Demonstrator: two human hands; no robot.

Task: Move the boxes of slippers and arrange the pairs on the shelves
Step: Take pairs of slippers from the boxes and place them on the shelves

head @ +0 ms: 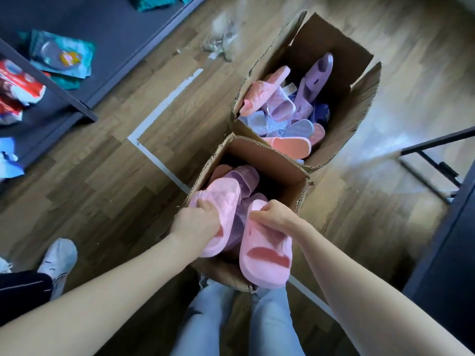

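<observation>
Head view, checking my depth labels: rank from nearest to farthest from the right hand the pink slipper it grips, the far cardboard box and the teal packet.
1. Pink slipper: gripped by the right hand.
2. Far cardboard box: just ahead.
3. Teal packet: far left, on the shelf.

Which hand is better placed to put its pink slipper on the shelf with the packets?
Probably the left hand: it grips a pink slipper, and that shelf lies on its side. The right hand would have to cross the near box.
</observation>
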